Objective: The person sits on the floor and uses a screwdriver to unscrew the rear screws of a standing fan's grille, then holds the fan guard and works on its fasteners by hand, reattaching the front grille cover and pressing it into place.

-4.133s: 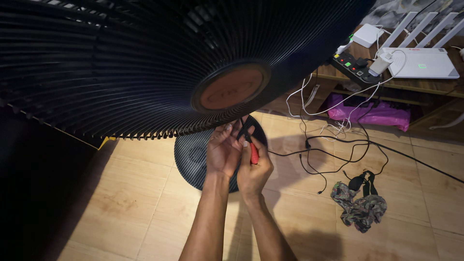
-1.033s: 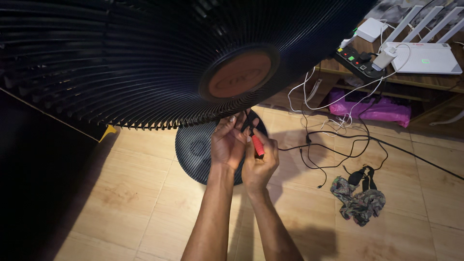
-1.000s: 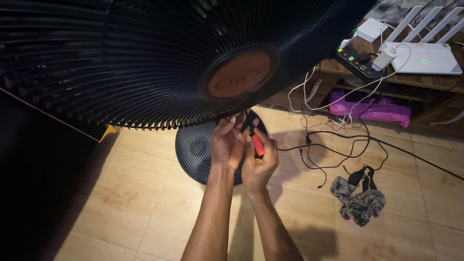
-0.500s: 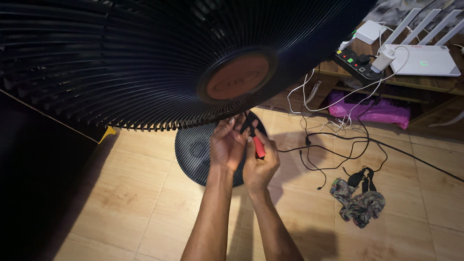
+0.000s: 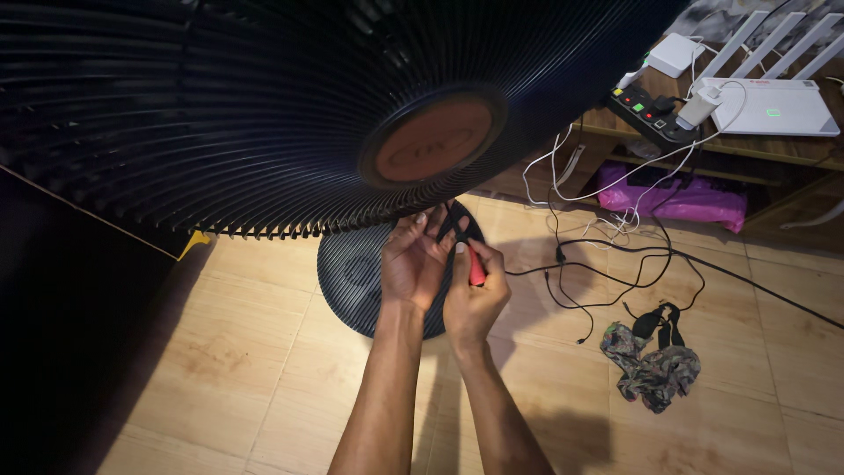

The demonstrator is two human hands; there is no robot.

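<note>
I have a single view, from the camera on the person's head, looking steeply down past the forearms at the floor. It sits very close to the dark fan grille [image 5: 264, 114], which fills the upper left and centre of the frame, and near enough to the left hand [image 5: 413, 264] and right hand [image 5: 475, 303] at centre. The tiled floor [image 5: 220, 352] spreads below, and the wooden shelf [image 5: 791, 145] sits farther off at upper right.

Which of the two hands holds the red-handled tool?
The right hand: its fingers wrap the red handle under the fan grille's lower edge. The left hand beside it grips no tool.
</note>
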